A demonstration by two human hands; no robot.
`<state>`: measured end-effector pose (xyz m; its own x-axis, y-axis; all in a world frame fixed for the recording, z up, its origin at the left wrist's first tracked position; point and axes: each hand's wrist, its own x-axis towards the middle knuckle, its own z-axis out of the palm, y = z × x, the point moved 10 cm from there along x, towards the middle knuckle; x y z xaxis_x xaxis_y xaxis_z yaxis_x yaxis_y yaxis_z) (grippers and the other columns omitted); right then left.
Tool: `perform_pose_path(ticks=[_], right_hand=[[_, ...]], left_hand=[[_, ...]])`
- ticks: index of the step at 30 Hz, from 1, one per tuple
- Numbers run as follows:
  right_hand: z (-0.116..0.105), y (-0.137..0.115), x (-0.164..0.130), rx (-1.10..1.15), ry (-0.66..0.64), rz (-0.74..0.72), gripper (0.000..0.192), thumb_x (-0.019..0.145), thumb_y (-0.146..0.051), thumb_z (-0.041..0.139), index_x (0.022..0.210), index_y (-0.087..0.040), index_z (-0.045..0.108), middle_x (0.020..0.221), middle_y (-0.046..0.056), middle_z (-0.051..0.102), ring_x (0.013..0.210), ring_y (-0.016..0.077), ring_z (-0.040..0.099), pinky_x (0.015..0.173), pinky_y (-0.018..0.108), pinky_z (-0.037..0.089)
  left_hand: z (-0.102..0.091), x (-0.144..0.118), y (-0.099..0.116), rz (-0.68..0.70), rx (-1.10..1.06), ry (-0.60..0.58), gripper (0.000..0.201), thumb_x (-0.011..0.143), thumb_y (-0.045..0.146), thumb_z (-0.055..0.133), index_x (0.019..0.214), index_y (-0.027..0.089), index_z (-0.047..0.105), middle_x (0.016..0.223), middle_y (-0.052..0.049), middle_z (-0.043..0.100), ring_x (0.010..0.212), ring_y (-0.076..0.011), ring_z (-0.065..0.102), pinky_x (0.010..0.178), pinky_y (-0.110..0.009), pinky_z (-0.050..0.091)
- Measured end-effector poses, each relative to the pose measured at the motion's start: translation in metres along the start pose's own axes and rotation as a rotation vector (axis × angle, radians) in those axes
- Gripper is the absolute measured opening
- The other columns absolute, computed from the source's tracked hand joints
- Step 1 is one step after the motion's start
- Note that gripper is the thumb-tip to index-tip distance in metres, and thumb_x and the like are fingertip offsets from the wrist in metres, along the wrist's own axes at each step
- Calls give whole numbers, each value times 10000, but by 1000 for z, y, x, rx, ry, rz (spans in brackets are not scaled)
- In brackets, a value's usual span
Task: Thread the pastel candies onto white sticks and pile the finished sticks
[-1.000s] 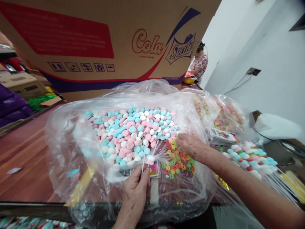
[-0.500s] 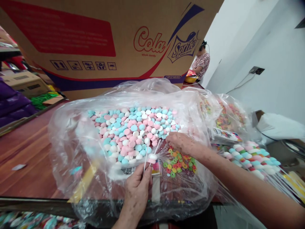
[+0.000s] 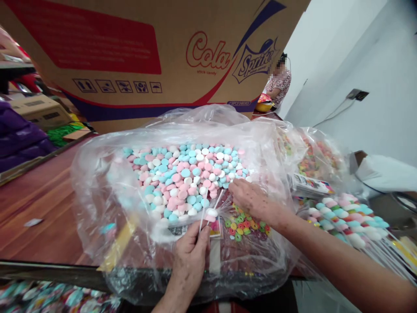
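Near the front middle, my left hand (image 3: 192, 250) pinches thin white sticks (image 3: 203, 213) between thumb and fingers. A white and pink marshmallow-like candy (image 3: 211, 214) is threaded on one of them. My right hand (image 3: 249, 198) is at the right edge of a pile of pink, blue and white candies (image 3: 182, 178). Its fingers are curled together, and what they hold, if anything, is hidden. Just below that hand are colourful ring gummies (image 3: 244, 224). Both heaps lie on a clear plastic bag (image 3: 97, 191) spread over the table.
A large cardboard box (image 3: 130, 48) stands behind the bag. On the right lie finished candy sticks (image 3: 348, 217), a stack of printed cards (image 3: 311, 184) and bagged gummies (image 3: 319, 154). Another person (image 3: 280, 84) works farther back. More colourful candy (image 3: 55, 298) sits below the table's front edge.
The view has shifted slightly, moving the scene to the right. My left hand keeps its grip on the sticks. My right hand stays at the pile's edge, its fingers slightly more curled.
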<state>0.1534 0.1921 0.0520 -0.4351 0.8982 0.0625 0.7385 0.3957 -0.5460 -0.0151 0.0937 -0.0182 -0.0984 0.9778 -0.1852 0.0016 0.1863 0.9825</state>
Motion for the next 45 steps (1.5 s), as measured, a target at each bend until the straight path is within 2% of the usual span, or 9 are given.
perform_pose_path(ticks=[5,11,17,22,27,32,37,40,45], right_hand=[[0,9,7,447,29,102,255,882,-319,514,1072,-173,601,841,31,664,721,166,631,687,307,522],[4,4,-1,803,81,158,280,811,-372,643,1013,-180,633,925,42,699,783,160,668,739,299,535],[3,-1,-6,872,125,144,236,787,-323,698,999,-220,691,942,15,707,816,150,657,746,269,517],[-8,-8,-8,796,175,122,212,806,-280,657,1004,-228,712,956,20,710,861,168,650,804,306,511],[-26,-35,-12,522,273,-90,178,821,-201,597,916,-239,742,982,22,718,962,178,636,931,333,470],[7,-38,-26,602,196,48,220,879,-226,538,1001,-222,721,948,13,741,848,166,689,783,292,554],[20,-64,-40,471,136,-62,336,923,-236,467,1196,-224,662,1216,28,681,1141,179,617,1022,320,458],[1,-61,-31,317,137,-83,332,951,-284,437,1190,-225,658,1165,24,704,1055,167,655,941,287,499],[-48,-13,8,-126,221,83,284,952,-263,408,1078,-216,658,960,32,724,826,176,654,741,269,500]], left_hand=[[3,-2,5,41,94,-46,311,878,449,536,729,183,598,513,64,443,433,-98,360,409,-192,268],[5,-3,5,59,190,-57,320,903,457,497,829,184,646,533,61,447,456,-115,385,437,-208,285],[6,-2,7,53,235,-53,336,908,455,479,909,182,675,531,63,436,500,-132,411,493,-223,313],[5,-2,7,54,241,-39,327,902,453,480,861,186,664,524,64,437,503,-134,409,501,-226,308],[5,0,9,55,232,-36,323,899,454,482,850,190,660,536,64,434,511,-134,406,510,-228,311],[3,1,13,69,224,-18,315,880,444,501,806,179,654,536,53,460,522,-143,425,510,-235,321],[-3,-2,15,59,156,46,309,858,445,542,710,184,617,513,59,461,476,-121,389,468,-221,285],[-4,-4,13,39,86,67,367,855,457,553,604,190,540,481,67,427,446,-103,367,450,-208,280],[-3,-6,13,27,12,62,351,841,489,574,661,188,587,461,68,437,403,-93,347,391,-194,257]])
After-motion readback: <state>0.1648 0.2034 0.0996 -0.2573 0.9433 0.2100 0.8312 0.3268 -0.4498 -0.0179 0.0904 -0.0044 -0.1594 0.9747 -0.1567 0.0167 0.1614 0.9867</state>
